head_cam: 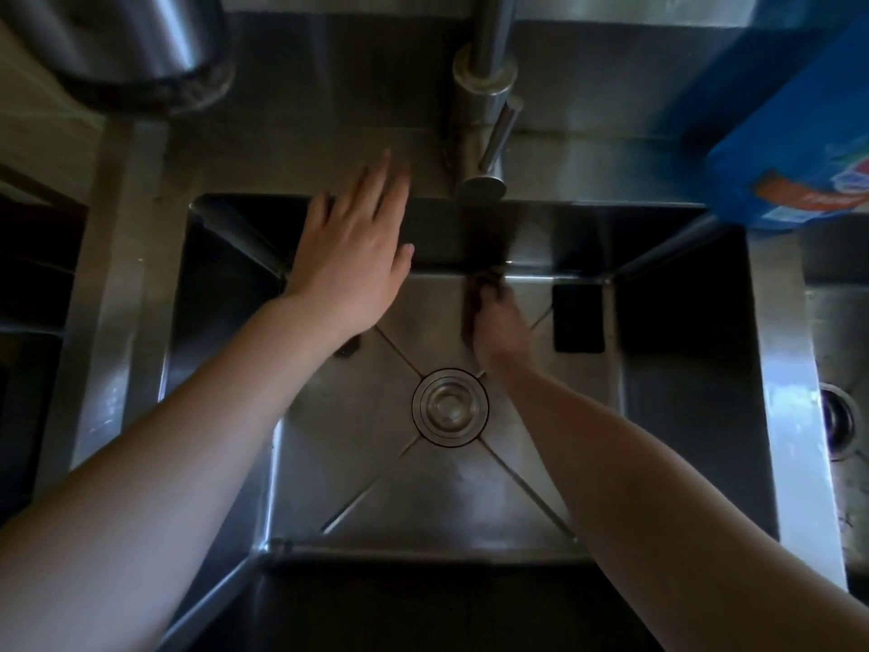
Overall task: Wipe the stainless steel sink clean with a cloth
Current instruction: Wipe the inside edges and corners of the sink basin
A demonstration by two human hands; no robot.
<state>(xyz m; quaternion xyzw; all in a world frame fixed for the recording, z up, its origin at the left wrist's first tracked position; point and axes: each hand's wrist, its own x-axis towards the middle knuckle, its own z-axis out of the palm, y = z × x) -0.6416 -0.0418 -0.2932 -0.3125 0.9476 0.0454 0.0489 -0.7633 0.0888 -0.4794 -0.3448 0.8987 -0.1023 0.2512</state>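
The stainless steel sink (329,463) fills the view, a deep square basin with a round drain (450,407) at its middle. My right hand (501,329) is down on the basin floor near the back wall, closed on a dark cloth (477,294) that pokes out ahead of the fingers and looks blurred. My left hand (350,247) is flat with fingers together and straight, hovering over or resting at the sink's back rim, holding nothing.
A steel tap (484,105) rises behind the back rim. A blue packet (790,148) stands at the back right corner. A steel pot (127,44) sits back left. A dark rectangular piece (578,317) lies on the basin floor, right of my right hand. A second basin (841,416) lies right.
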